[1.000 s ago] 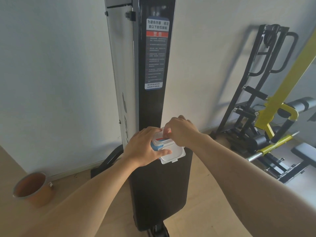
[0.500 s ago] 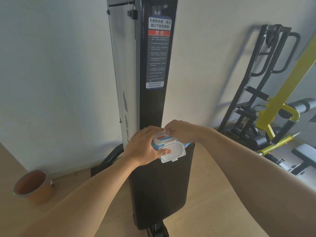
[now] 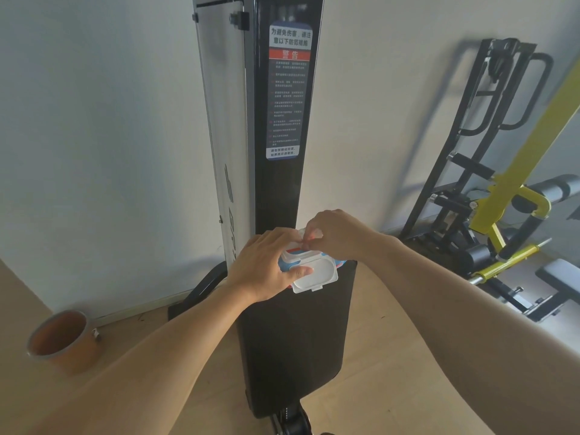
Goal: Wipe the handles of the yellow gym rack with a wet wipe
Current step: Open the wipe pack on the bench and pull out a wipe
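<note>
Your left hand (image 3: 266, 265) grips the wet-wipe pack (image 3: 309, 262) from its left side, fingers curled over the top and the thumb pressed along the near edge where the pack meets its lid. The pack sits on the top edge of the black upright pad (image 3: 292, 334) that stands in front of you. Its white flip lid (image 3: 315, 276) lies open, hinged toward you and hanging just past the pad's top edge. Your right hand (image 3: 337, 235) comes in from the right of the pack, fingertips (image 3: 309, 243) bunched together and pinching at the opening on top of the pack; a small bit of white shows between them, though you cannot tell whether it is a wipe or part of the pack.

Behind the pad rises a tall black column carrying a warning label (image 3: 287, 89) with red and white bands. The yellow gym rack (image 3: 514, 183) stands well to the right of the pad, against the wall, with a yellow-sleeved bar (image 3: 508, 262) low on its frame and a grey padded roller (image 3: 555, 188) at its right end. Neither hand is near it. To the left of the pad, on the wooden floor beside the wall, sits an orange pot (image 3: 61, 339).
</note>
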{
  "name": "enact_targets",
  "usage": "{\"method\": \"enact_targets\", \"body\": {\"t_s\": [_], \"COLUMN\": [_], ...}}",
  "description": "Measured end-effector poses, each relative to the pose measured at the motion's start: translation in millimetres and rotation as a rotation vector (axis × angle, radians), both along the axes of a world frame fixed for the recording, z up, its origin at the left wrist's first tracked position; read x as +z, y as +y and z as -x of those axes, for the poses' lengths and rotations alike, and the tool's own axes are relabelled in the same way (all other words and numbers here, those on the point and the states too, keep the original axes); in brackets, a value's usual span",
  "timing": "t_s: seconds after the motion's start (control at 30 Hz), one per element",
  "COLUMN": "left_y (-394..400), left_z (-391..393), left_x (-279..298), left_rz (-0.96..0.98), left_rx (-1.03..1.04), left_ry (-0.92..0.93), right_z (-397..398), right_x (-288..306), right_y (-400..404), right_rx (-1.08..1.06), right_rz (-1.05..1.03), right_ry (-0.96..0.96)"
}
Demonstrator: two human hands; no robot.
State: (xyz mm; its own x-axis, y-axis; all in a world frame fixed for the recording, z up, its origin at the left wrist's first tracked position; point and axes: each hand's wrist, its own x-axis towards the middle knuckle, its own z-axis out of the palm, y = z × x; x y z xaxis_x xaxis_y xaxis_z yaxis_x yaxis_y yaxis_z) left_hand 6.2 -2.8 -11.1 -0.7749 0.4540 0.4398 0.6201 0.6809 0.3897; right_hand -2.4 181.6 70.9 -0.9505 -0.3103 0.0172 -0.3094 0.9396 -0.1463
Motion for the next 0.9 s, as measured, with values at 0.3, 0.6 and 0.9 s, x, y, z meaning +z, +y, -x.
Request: {"method": "enact_targets", "body": {"t_s": [0.3,0.6,0.9], "left_y": [0.8,0.4,0.3], "left_z": [-2.1,-2.4,0.1], "left_x": [0.6,-0.7,-2.7], "left_rz": [-0.003,-0.001,0.001], "left_rx": [0.020,0.037,0.030], "left_ry": [0.004,0.005,0.003], "right_z": [-5.3,1.5,3.1], "right_x": [-9.8,8.5,6.0], "right_y": [-11.3,-6.5,-4.2], "right_rx": [0.021,-0.193,-0.268], "right_rz": [-0.189,0.391,0.509], "right_ry": [-0.055,-0.328,-0.081]}}
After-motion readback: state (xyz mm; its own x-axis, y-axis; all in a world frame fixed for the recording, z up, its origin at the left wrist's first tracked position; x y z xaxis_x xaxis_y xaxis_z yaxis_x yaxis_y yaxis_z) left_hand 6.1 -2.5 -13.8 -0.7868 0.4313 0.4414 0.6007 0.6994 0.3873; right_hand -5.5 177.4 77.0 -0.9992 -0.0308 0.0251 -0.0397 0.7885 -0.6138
